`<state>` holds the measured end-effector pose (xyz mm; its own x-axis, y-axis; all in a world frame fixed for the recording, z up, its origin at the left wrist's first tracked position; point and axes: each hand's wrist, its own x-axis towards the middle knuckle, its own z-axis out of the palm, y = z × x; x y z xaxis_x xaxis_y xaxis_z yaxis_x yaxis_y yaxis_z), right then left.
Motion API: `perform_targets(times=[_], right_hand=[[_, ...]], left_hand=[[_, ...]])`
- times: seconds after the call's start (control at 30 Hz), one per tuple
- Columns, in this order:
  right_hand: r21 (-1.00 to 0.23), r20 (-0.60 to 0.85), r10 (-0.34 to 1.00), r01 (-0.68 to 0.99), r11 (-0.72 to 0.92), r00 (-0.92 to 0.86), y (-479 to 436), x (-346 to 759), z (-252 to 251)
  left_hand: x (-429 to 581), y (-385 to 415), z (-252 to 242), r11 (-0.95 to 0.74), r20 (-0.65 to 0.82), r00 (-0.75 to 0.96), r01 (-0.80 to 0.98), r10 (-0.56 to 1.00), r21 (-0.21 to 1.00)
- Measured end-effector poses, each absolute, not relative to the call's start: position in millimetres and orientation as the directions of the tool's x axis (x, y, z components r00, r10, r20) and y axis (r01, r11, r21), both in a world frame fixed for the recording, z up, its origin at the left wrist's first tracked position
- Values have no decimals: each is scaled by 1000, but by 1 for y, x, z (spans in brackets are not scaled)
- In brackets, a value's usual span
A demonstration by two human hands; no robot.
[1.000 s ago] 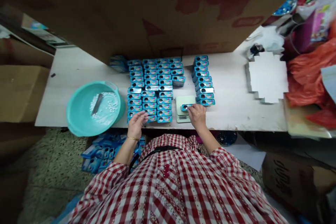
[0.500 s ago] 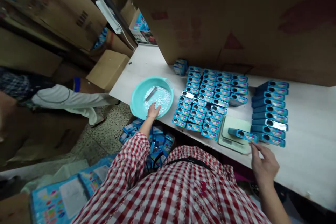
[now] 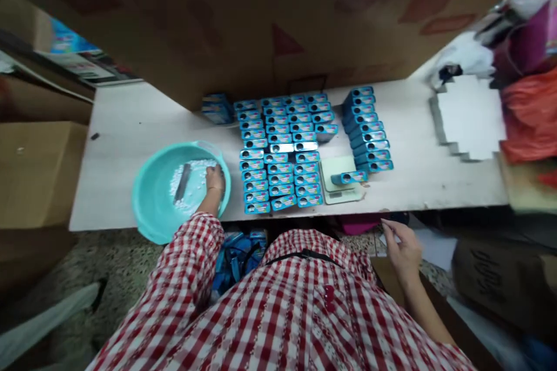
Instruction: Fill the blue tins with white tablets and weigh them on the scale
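Observation:
My left hand (image 3: pixel 213 178) is inside the round turquoise basin (image 3: pixel 148 191), at its right side, with fingers bunched among small white pellets (image 3: pixel 195 177). A dark flat bar (image 3: pixel 183 182) lies in the basin. Just off the table's front edge, my right hand (image 3: pixel 404 246) hangs with thumb and forefinger slightly apart, and nothing shows between them. Nearest to it, a slim blue box (image 3: pixel 353 177) stands on a pale weighing scale (image 3: pixel 333 165). Rows of similar blue boxes (image 3: pixel 281 168) stand between basin and scale. Another column of blue boxes (image 3: pixel 365 127) is right of the scale.
A big cardboard carton (image 3: pixel 243 23) borders the back of the white table (image 3: pixel 418 179). White cut sheets (image 3: pixel 470 119) and a red plastic bag (image 3: pixel 531 116) are at the right. More blue packs (image 3: pixel 237 258) lie below the table's front edge.
The view has swung right. My right hand has come away from the blue box on the scale, which stays there. My left hand's fingers have gone from spread to bunched in the basin.

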<state>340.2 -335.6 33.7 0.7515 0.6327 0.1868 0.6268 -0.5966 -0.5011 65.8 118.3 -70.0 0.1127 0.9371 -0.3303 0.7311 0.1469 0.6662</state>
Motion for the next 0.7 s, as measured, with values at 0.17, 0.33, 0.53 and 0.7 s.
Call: perform_targets(times=[0.17,0.33,0.53,0.7], right_hand=[[-520,148,615,590,-618,774,-345,333,29],[-602,76,639,546,-583,765,-338,342,20],[-699,4,778,558,-447,628,-304,343,13],[-803,-1,912,543,-245,410,-266,335,28]], left_hand=[[64,116,-60,449,-499,31,389,866,804],[34,98,-30,600,-547,249,-285,799,747],[28,76,-2,466,-470,213,-710,856,528],[85,26,29,536,-480,293,-668,827,515]])
